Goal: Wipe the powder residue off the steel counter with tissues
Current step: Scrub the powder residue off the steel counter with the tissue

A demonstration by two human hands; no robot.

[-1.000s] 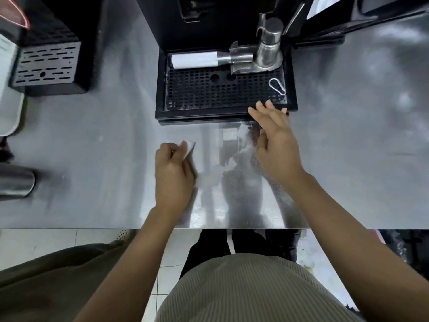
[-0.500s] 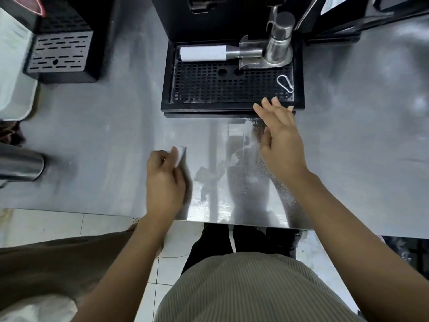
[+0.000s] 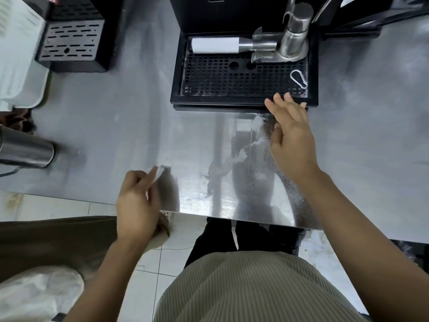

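A small white tissue (image 3: 160,172) sits near the near edge of the steel table (image 3: 116,126), left of centre, pinched between the thumb and curled fingers of the left grip (image 3: 137,205), which holds it low against the surface. To its right, powder residue (image 3: 261,138) shows as a pale smear and a band of fine specks running from the drip tray toward the near edge. The right grip (image 3: 293,142) is over that residue with its fingers straight and loosely spread, holding nothing; its fingertips reach the near rim of the black drip tray (image 3: 232,84), and whether the palm touches the table cannot be told. On the tray's grate lie a portafilter (image 3: 216,45) with a white handle along the far side, a steel tamper (image 3: 294,40) at the far right corner, and a small carabiner (image 3: 299,79) at the right. Well apart on the left, a steel cup (image 3: 27,151) lies on its side, and a second black grate (image 3: 72,43) stands at the far left.
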